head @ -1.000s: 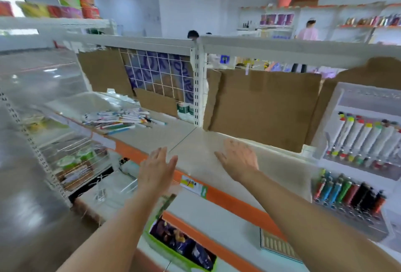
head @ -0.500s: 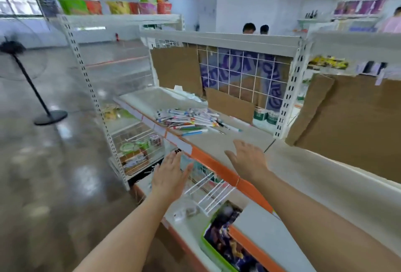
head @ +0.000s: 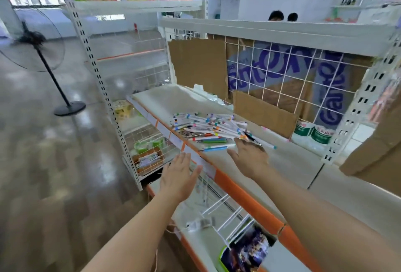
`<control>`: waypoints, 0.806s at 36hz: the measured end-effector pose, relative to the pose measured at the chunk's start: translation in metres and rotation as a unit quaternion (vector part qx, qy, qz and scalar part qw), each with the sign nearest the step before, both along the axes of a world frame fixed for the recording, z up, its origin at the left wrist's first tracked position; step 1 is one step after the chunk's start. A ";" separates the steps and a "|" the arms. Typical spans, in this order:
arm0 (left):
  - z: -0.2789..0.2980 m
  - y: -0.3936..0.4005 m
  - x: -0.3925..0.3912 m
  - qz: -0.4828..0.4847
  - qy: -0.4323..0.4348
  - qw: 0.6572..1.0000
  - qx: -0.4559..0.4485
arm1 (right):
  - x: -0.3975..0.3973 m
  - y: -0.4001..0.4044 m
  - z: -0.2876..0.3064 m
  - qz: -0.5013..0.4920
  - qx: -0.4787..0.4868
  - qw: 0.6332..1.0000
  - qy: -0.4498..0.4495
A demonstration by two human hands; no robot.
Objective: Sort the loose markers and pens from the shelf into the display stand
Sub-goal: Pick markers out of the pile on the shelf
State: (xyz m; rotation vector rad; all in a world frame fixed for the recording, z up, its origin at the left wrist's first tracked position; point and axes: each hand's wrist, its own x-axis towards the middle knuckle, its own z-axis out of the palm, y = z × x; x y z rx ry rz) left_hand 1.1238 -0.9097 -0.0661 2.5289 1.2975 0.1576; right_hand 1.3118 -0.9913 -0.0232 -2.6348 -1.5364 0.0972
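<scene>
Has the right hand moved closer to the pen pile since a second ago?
Yes. The right hand has reached toward the pen pile on the shelf.

Shelf (head: 282,159): painted metal, matt off-white, orange plastic edge strip. Back panel: white wire grid (head: 282,80), with rough brown cardboard (head: 199,65) against it. Markers (head: 208,126): smooth white plastic barrels, coloured caps. Floor (head: 43,163): polished, glossy, reflecting lights.

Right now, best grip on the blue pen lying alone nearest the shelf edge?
Pinch the blue pen mid-barrel, from above. It lies flat on the shelf, roughly parallel to the front edge, apart from the marker pile, so both long sides look free. The open right hand is nearest.
</scene>
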 end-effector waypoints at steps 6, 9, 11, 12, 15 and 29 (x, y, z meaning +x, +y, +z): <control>-0.001 0.041 0.030 0.009 0.005 1.000 -0.008 | 0.028 0.047 -0.010 0.047 -0.014 0.999 -0.001; -0.006 0.057 0.040 0.004 0.009 1.000 -0.011 | 0.040 0.066 -0.021 0.072 -0.020 0.997 0.003; -0.010 0.065 0.046 -0.002 0.014 1.000 -0.015 | 0.046 0.076 -0.027 0.089 -0.024 0.996 0.000; -0.011 0.070 0.049 -0.003 0.014 1.000 -0.021 | 0.048 0.081 -0.030 0.098 -0.025 0.995 0.000; -0.013 0.080 0.058 -0.013 -0.001 1.000 -0.020 | 0.052 0.094 -0.037 0.121 -0.020 0.992 -0.006; -0.012 0.111 0.106 -0.130 0.008 0.991 -0.012 | 0.054 0.125 -0.041 0.156 -0.089 0.984 0.003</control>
